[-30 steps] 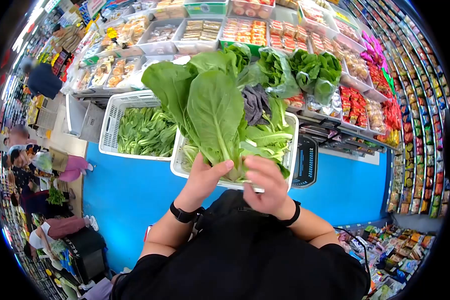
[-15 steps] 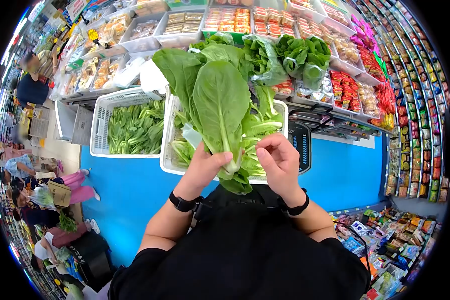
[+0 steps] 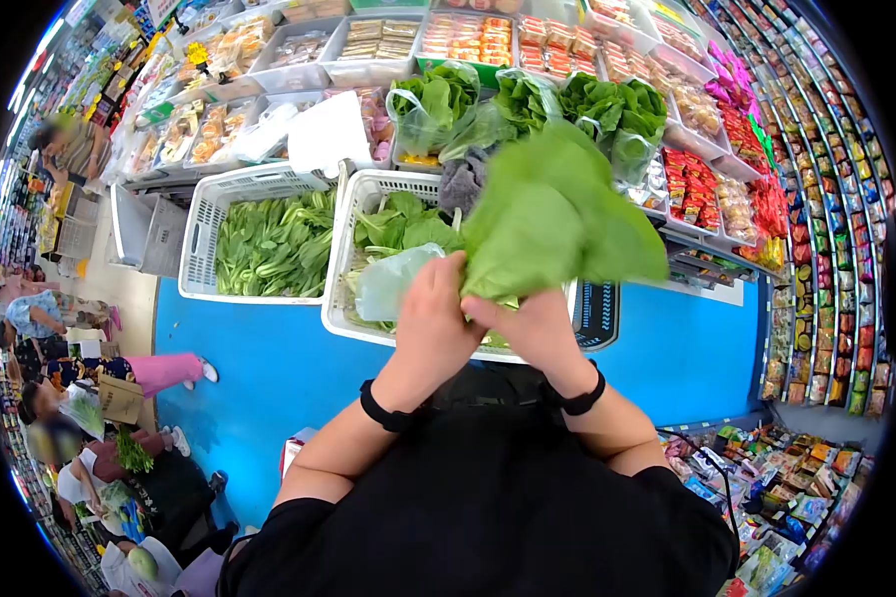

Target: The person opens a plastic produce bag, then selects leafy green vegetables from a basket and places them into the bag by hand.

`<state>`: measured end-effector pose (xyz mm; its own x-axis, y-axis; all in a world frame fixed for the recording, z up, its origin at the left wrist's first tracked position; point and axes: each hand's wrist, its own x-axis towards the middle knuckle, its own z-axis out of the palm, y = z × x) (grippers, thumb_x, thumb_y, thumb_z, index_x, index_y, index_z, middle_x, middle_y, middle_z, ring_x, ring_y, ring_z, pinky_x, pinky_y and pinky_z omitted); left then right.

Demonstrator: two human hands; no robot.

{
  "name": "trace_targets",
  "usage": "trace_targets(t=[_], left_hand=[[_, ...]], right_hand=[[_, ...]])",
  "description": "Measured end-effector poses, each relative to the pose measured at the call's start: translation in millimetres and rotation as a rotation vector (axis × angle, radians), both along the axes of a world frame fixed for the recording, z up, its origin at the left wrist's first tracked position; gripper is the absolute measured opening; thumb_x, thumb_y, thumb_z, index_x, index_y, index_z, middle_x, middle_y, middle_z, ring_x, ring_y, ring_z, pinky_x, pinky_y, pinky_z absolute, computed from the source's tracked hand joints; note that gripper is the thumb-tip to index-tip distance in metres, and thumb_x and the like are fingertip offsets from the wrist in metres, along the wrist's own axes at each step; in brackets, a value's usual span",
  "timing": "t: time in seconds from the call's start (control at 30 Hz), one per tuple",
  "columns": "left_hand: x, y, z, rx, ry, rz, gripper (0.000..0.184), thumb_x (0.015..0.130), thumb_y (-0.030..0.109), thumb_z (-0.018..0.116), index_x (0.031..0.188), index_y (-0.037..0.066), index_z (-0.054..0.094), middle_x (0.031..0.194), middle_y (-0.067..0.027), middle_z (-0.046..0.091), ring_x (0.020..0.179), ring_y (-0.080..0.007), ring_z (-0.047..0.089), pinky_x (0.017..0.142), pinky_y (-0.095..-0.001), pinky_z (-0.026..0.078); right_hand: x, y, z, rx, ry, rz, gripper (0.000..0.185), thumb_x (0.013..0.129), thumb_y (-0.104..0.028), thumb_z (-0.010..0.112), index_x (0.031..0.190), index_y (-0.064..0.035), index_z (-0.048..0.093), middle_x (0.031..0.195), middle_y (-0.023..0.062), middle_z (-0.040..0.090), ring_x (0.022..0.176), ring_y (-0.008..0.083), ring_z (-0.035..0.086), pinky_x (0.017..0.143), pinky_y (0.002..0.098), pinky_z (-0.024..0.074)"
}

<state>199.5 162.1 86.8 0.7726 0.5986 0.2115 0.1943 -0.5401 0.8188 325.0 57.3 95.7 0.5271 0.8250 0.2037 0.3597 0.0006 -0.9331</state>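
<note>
A bunch of leafy greens (image 3: pixel 558 219), blurred by motion, fans up and to the right over the white basket (image 3: pixel 340 323). My right hand (image 3: pixel 533 333) is closed around its lower end, thumb toward the left. Close beside it, my left hand (image 3: pixel 436 313) has curled fingers at the left edge of the leaves; what they grip is hidden. A translucent pale-green plastic bag (image 3: pixel 398 284) shows against the left hand's fingers; I cannot tell if it is held. More greens (image 3: pixel 403 221) lie in the basket, with a dark grey cloth (image 3: pixel 465 179) at its back.
Another white basket (image 3: pixel 259 296) with long-stemmed greens (image 3: pixel 274 244) stands at the left. Bagged greens (image 3: pixel 438 99) line the display edge behind, before bins of packaged food (image 3: pixel 378 40). A black ridged tray (image 3: pixel 597 316) sits at the right. Several people are along the left side.
The leafy greens have swung right and passed from my left hand to my right. My hands have come together, and more of the plastic bag shows.
</note>
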Motion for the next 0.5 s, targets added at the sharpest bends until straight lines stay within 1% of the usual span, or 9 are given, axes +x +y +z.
trace_targets(t=[0.03, 0.07, 0.1, 0.13, 0.2, 0.27, 0.3, 0.37, 0.5], left_hand=[[-0.5, -5.1, 0.6, 0.152, 0.019, 0.060, 0.063, 0.082, 0.014, 0.080, 0.137, -0.001, 0.053, 0.117, -0.0203, 0.063, 0.107, -0.0446, 0.063, 0.090, -0.0505, 0.053], [-2.2, -8.8, 4.0, 0.059, 0.076, 0.046, 0.073, 0.079, 0.019, 0.085, 0.141, -0.001, 0.050, 0.125, -0.0208, 0.061, 0.112, -0.0432, 0.062, 0.093, -0.0490, 0.053], [-2.8, -10.5, 8.5, 0.056, 0.069, 0.039, 0.073, 0.079, 0.019, 0.085, 0.141, -0.001, 0.050, 0.125, -0.0208, 0.061, 0.112, -0.0432, 0.062, 0.093, -0.0490, 0.053], [-4.4, -11.4, 12.0, -0.011, 0.013, 0.040, 0.072, 0.078, 0.019, 0.086, 0.139, 0.000, 0.052, 0.122, -0.0197, 0.063, 0.111, -0.0410, 0.063, 0.091, -0.0479, 0.053], [-6.4, -8.7, 8.8, -0.083, -0.047, 0.035, 0.070, 0.078, 0.019, 0.087, 0.137, 0.000, 0.054, 0.119, -0.0185, 0.064, 0.110, -0.0388, 0.064, 0.090, -0.0467, 0.054], [-8.9, -1.5, -7.5, -0.040, -0.039, -0.068, 0.065, 0.079, 0.022, 0.089, 0.134, 0.001, 0.061, 0.112, -0.0129, 0.068, 0.096, -0.0274, 0.067, 0.081, -0.0380, 0.055], [-10.3, 0.1, -13.0, -0.042, -0.040, -0.071, 0.065, 0.079, 0.022, 0.089, 0.134, 0.001, 0.061, 0.112, -0.0129, 0.068, 0.096, -0.0274, 0.067, 0.081, -0.0380, 0.055], [-13.5, 1.8, -20.3, -0.110, -0.008, -0.066, 0.056, 0.080, 0.018, 0.088, 0.128, 0.001, 0.066, 0.103, -0.0093, 0.069, 0.089, -0.0226, 0.069, 0.077, -0.0351, 0.056], [-12.6, 6.9, -15.2, -0.107, -0.010, -0.116, 0.050, 0.081, 0.015, 0.087, 0.125, 0.001, 0.067, 0.099, -0.0053, 0.069, 0.082, -0.0166, 0.067, 0.070, -0.0320, 0.053]], right_hand=[[-0.7, -3.4, 2.1, -0.120, 0.071, -0.054, 0.053, 0.086, -0.018, 0.088, 0.131, -0.0040, 0.065, 0.129, 0.0099, 0.069, 0.112, 0.0217, 0.067, 0.093, 0.0391, 0.0556], [8.4, -6.0, -6.9, -0.081, 0.292, -0.044, 0.053, 0.086, -0.012, 0.086, 0.134, -0.0036, 0.063, 0.130, 0.0098, 0.069, 0.113, 0.0227, 0.068, 0.095, 0.0398, 0.0557], [21.0, -8.2, -16.8, -0.041, 0.512, -0.033, 0.054, 0.087, -0.006, 0.083, 0.136, -0.0031, 0.062, 0.131, 0.0097, 0.069, 0.114, 0.0237, 0.068, 0.098, 0.0404, 0.0558], [28.2, -10.1, -17.4, -0.043, 0.507, -0.042, 0.054, 0.087, -0.006, 0.083, 0.136, -0.0031, 0.062, 0.131, 0.0097, 0.069, 0.114, 0.0237, 0.068, 0.098, 0.0404, 0.0558], [39.3, -14.5, -17.6, 0.300, 1.048, 0.159, 0.061, 0.084, 0.005, 0.079, 0.142, -0.0023, 0.059, 0.135, 0.0099, 0.068, 0.120, 0.0255, 0.067, 0.103, 0.0412, 0.0551], [46.8, -20.2, -26.4, 0.318, 1.018, 0.179, 0.064, 0.083, 0.009, 0.077, 0.143, -0.0021, 0.058, 0.136, 0.0102, 0.067, 0.123, 0.0264, 0.067, 0.105, 0.0417, 0.0545], [49.4, -22.5, -28.8, 0.338, 0.993, 0.203, 0.067, 0.082, 0.012, 0.076, 0.144, -0.0019, 0.056, 0.137, 0.0105, 0.067, 0.125, 0.0272, 0.066, 0.107, 0.0422, 0.0540], [54.9, -27.6, -32.9, 0.313, 0.983, 0.215, 0.071, 0.080, 0.012, 0.079, 0.145, -0.0023, 0.056, 0.138, 0.0103, 0.066, 0.126, 0.0263, 0.065, 0.108, 0.0424, 0.0532], [61.3, -34.8, -45.6, 0.297, 0.958, 0.215, 0.074, 0.078, 0.014, 0.081, 0.145, -0.0035, 0.056, 0.139, 0.0094, 0.065, 0.127, 0.0251, 0.064, 0.108, 0.0418, 0.0533]])
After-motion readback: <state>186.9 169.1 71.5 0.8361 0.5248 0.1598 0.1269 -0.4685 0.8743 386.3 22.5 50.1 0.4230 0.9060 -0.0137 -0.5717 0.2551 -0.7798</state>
